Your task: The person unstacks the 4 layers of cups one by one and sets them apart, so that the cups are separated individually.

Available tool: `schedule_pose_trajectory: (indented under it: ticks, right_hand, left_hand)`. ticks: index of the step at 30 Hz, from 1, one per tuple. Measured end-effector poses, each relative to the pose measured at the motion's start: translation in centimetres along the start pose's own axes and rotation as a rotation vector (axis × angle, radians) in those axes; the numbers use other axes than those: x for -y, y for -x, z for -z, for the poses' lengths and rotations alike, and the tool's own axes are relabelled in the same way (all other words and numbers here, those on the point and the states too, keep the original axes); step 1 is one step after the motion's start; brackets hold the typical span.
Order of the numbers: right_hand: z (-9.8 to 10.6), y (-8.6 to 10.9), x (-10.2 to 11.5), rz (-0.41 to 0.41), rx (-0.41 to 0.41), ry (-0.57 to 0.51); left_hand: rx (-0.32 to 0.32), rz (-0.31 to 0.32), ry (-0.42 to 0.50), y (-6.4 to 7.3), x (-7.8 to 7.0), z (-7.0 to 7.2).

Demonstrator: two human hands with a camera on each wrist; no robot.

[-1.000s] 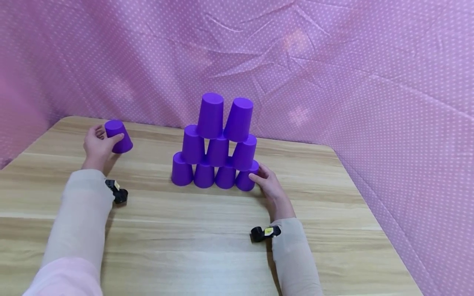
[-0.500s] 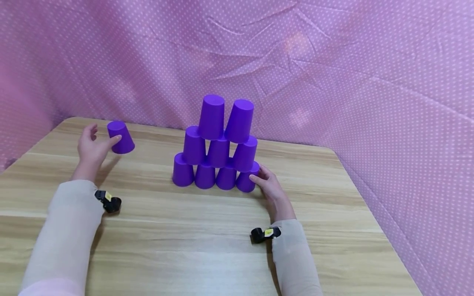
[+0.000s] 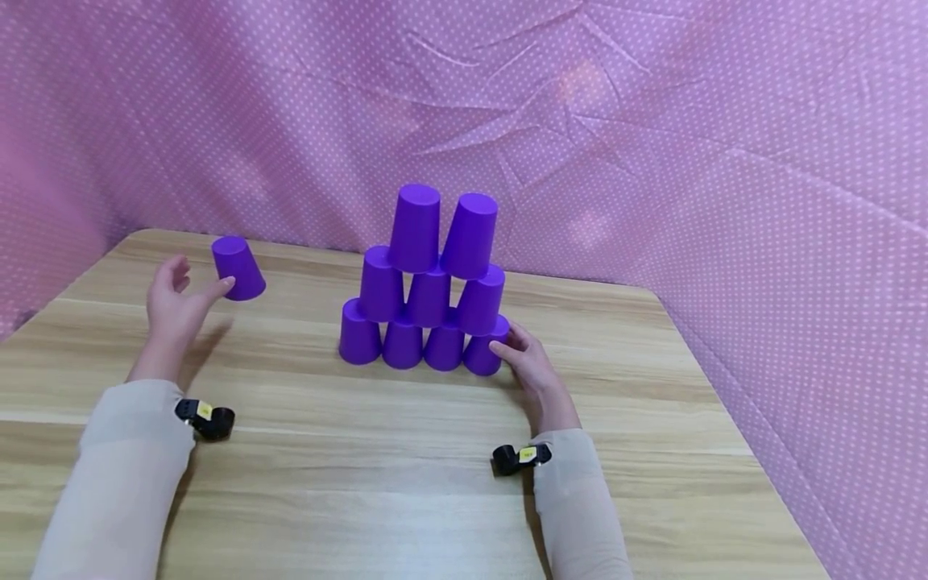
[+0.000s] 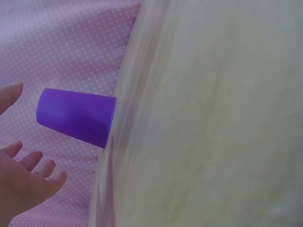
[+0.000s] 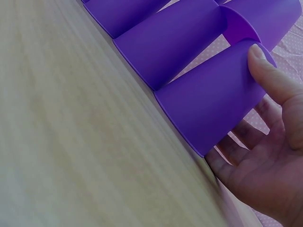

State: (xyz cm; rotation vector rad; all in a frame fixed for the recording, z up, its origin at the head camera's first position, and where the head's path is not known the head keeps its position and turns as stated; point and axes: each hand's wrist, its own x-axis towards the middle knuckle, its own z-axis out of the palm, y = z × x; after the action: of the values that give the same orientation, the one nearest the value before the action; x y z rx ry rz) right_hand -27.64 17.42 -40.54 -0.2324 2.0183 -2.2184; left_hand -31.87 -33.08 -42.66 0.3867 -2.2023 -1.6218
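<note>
A lone purple cup (image 3: 239, 270) stands upside down on the table at the far left. My left hand (image 3: 174, 310) is beside it with the fingers spread; in the left wrist view a gap shows between the hand and the lone cup (image 4: 78, 116). In the middle, upside-down purple cups form a stack of three levels, two cups on top. My right hand (image 3: 532, 366) holds the bottom row's rightmost cup (image 3: 482, 353). Its thumb lies on the near side of that cup (image 5: 208, 99), and the other fingers curve behind it, partly hidden.
The cups stand on a wood-grain table (image 3: 362, 483). Pink dotted cloth (image 3: 290, 121) hangs behind the table and along its right side. Small black cameras sit on both wrists, the left camera (image 3: 206, 419) and the right camera (image 3: 520, 457).
My left hand has let go of the lone cup and drawn back to the left and nearer. The right hand keeps its place at the stack, which stands unchanged.
</note>
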Motion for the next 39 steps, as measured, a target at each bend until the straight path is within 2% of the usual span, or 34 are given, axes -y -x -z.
schedule_pose_trajectory:
  ticks: [8,16,24,27,31,35,39]
  right_hand:
    - [0.0,0.0,0.0,-0.003,-0.004,0.009]
    - [0.1,0.0,0.0,-0.012,-0.017,0.002]
    - [0.0,0.0,0.1,-0.024,-0.015,-0.001]
    - [0.0,0.0,0.0,-0.021,-0.012,-0.004]
    - [-0.1,0.0,0.1,-0.018,-0.012,-0.002]
    - [-0.1,0.0,0.2,-0.011,-0.009,0.004]
    - [-0.2,0.0,0.2,-0.009,-0.006,0.006]
  left_hand:
    - [0.022,0.003,0.006,1.7,-0.5,-0.7]
    - [0.071,-0.022,0.08,3.7,-2.2,-2.3]
    - [0.134,-0.077,0.174,7.1,-7.4,-3.9]
    - [0.163,-0.099,0.231,8.5,-8.9,-4.3]
    - [0.21,-0.151,0.233,10.4,-11.0,-4.8]
    - [0.255,-0.207,0.189,12.2,-13.7,-5.5]
    - [0.282,-0.259,0.194,13.3,-15.5,-6.3]
